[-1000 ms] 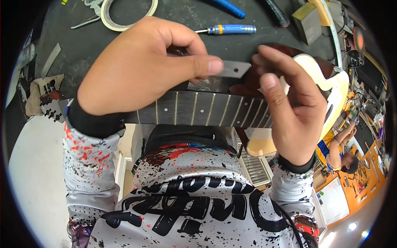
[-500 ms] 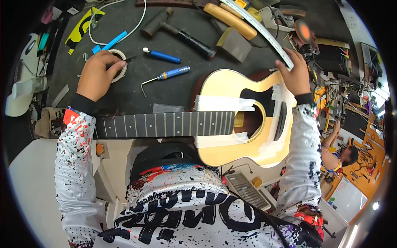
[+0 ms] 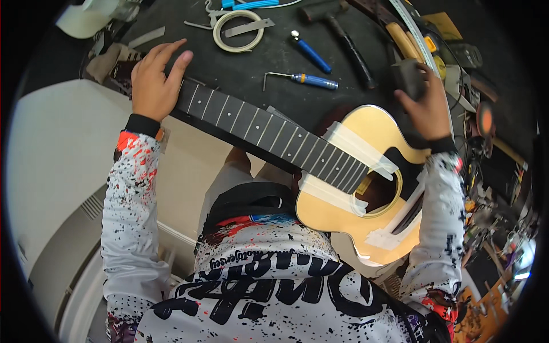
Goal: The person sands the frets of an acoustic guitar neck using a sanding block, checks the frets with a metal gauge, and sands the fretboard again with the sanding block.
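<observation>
Workshop: hammer (image 3: 351, 52), tape roll (image 3: 259, 35), guitar (image 3: 303, 151)

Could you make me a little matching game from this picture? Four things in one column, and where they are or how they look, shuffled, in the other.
Things
1. metal strip
2. hammer
3. left hand
4. guitar body

Places and looks
A. at the left end of the fretboard, fingers and thumb apart
B. lying between the blue-handled tools and the right hand
C. pale top with whitish tape on it
D. across a roll of tape

Right pairs: 1-D, 2-B, 3-A, 4-C
</observation>
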The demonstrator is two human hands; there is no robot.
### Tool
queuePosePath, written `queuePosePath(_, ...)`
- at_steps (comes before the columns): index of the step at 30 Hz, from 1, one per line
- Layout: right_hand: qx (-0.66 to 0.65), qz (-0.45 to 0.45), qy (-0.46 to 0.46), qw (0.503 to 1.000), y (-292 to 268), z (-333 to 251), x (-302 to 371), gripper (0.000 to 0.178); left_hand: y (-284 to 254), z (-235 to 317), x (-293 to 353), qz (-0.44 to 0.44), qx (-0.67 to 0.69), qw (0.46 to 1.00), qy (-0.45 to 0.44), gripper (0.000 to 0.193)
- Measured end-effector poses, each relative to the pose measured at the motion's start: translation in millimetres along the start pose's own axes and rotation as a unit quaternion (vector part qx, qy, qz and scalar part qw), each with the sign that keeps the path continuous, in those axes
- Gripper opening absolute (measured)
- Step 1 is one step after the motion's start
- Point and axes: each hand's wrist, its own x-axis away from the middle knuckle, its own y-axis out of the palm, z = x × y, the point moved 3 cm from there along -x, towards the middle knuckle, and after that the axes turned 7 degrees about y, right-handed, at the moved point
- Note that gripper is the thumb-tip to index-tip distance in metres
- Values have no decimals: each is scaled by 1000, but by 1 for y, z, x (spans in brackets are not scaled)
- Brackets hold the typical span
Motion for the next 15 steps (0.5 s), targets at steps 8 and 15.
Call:
queuePosePath(8,-163,-266,-139,940,-10,-150,67,68,2,0,3,1,8,1000,-4,40)
queuePosePath(15,-133,-240,-144,951,-1,-156,81,69,0,11,4,0,11,1000,3,37)
